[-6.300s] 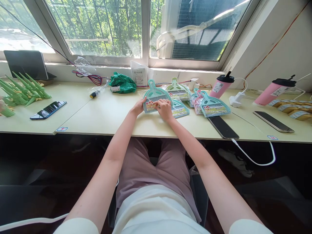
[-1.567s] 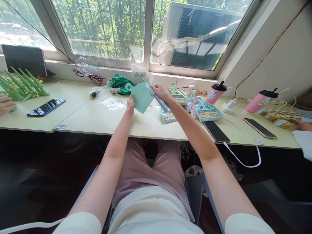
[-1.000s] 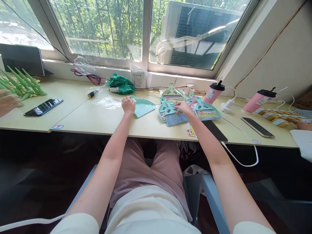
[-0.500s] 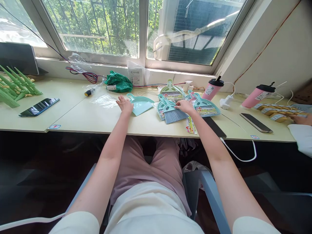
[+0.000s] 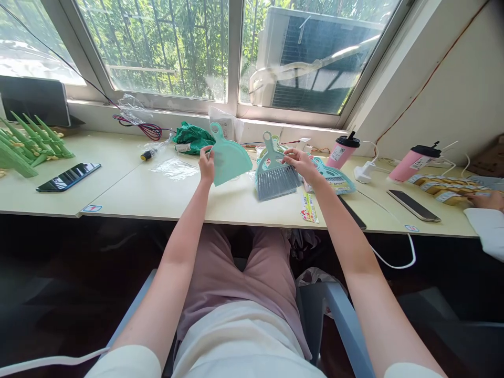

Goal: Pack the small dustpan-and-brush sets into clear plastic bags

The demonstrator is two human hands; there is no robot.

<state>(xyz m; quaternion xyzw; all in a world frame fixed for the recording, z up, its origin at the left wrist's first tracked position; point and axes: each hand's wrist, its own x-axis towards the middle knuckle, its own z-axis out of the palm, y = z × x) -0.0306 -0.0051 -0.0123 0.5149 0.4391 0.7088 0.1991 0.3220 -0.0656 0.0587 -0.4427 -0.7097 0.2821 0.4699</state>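
Observation:
A mint green dustpan (image 5: 231,160) is tilted up off the table, its left edge pinched in my left hand (image 5: 207,165). My right hand (image 5: 301,164) grips a small mint brush with grey bristles (image 5: 277,181) by its right side, the handle pointing toward the window. Behind and under the brush are other green pieces, mostly hidden. To the right of my right hand lies a packed dustpan and brush set (image 5: 335,178). A colourful label card (image 5: 309,208) rests near the table's front edge.
Behind the dustpan sit a green bag (image 5: 192,138) and clear plastic wrap (image 5: 173,167). Phones lie at left (image 5: 69,177) and right (image 5: 413,205). Two pink cups (image 5: 342,150) stand at right, near a white plug (image 5: 365,171). Another person's hand (image 5: 488,200) touches yellow packs at far right.
My left hand has closed on the dustpan and raised it from the table. The brush has been lifted and turned slightly in my right hand. The view has shifted a little.

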